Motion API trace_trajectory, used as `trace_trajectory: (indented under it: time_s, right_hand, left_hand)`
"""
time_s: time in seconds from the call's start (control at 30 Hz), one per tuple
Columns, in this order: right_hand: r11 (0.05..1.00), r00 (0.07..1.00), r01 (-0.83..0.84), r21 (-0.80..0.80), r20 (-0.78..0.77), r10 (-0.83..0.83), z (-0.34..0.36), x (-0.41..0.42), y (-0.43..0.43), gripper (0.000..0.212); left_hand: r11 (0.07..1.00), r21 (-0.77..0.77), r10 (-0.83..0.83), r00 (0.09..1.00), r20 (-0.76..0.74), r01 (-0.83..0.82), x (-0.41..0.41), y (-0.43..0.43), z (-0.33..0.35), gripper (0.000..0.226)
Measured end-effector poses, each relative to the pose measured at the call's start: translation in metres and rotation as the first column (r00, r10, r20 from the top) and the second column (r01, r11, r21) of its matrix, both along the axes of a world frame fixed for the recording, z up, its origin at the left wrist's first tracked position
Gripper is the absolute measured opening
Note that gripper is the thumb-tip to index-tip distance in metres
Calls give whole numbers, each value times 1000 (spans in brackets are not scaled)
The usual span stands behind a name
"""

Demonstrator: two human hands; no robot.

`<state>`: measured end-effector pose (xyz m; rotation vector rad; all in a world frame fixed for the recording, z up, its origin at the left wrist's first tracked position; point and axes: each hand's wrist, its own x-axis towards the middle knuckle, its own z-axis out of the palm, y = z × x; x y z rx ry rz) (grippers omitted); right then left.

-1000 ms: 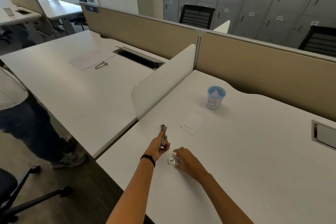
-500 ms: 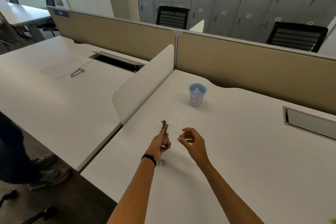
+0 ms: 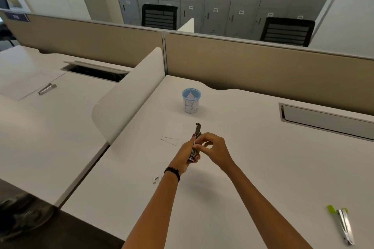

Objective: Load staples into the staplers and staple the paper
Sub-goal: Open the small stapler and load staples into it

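My left hand (image 3: 185,154) grips a small metal stapler (image 3: 197,132) above the white desk (image 3: 253,168), its top end pointing away from me. My right hand (image 3: 214,148) is pressed against the stapler's side with the fingertips pinched together; whether they hold a strip of staples is hidden. A small white staple box (image 3: 155,179) lies on the desk just left of my left wrist. Small sheets of paper (image 3: 172,134) lie flat a little beyond the hands. A second stapler (image 3: 344,225) with a green end lies open at the desk's near right.
A blue-rimmed cup (image 3: 191,100) with folded paper inside stands further back. A white curved divider (image 3: 129,95) separates this desk from the left desk, where another stapler (image 3: 47,88) rests on paper. A cable slot (image 3: 325,120) sits at right.
My right hand left the staple box on the desk, rose with something thin pinched in it, and has now closed in against the stapler. The view swung right, revealing the green stapler.
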<state>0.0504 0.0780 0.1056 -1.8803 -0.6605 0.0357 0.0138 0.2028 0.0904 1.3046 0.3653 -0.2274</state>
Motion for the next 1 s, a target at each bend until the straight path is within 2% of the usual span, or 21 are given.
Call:
trace_trajectory:
  time_s: [0.2, 0.57, 0.63, 0.77, 1.0]
  right_hand:
    - [1000, 1000, 18, 4, 22, -18, 7, 4, -19, 13]
    - [993, 993, 50, -105, 109, -38, 23, 11, -57, 14]
    - [994, 990, 90, -64, 118, -82, 26, 9, -62, 15]
    - [958, 957, 271, 91, 84, -278, 40, 2, -73, 23]
    - [901, 872, 382, 204, 244, -425, 71, -9, -102, 19]
  left_hand:
    - [999, 41, -27, 999, 41, 26, 8, -20, 4, 48]
    - [992, 115, -51, 996, 76, 42, 18, -59, 18, 49]
    - [992, 120, -54, 995, 88, 43, 20, -64, 22, 47]
    - [987, 158, -49, 990, 134, 27, 25, -80, 33, 43]
    - [958, 286, -93, 939, 330, -5, 29, -114, 53, 36]
